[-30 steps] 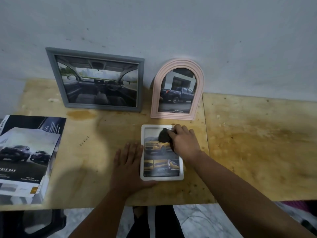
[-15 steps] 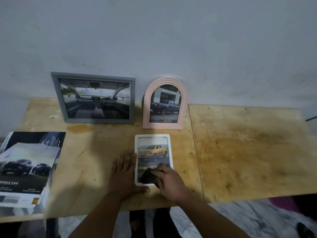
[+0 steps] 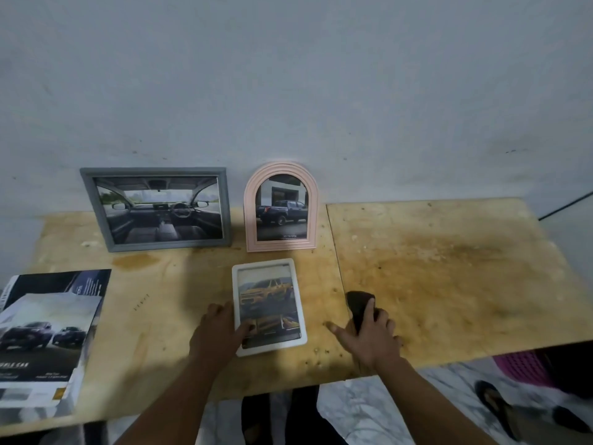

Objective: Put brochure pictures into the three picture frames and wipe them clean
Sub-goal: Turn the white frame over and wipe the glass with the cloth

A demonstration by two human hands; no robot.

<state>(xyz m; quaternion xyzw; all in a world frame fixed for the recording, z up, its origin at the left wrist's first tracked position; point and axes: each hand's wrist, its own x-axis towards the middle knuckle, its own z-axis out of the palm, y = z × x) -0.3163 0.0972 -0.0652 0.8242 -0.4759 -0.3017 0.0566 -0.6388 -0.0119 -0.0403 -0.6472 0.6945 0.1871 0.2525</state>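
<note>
The white frame lies flat on the tabletop near the front edge, its yellow pickup picture facing up, which suits wiping. The left hand rests on its lower left corner with fingers fairly straight, the thumb on the glass, apparently pinning it against sliding. The right hand sits to the right, clear of the frame, fingers curled on a dark cloth. Against the far wall lean the grey frame and pink arched frame, both filled. A brochure lies at the left.
</note>
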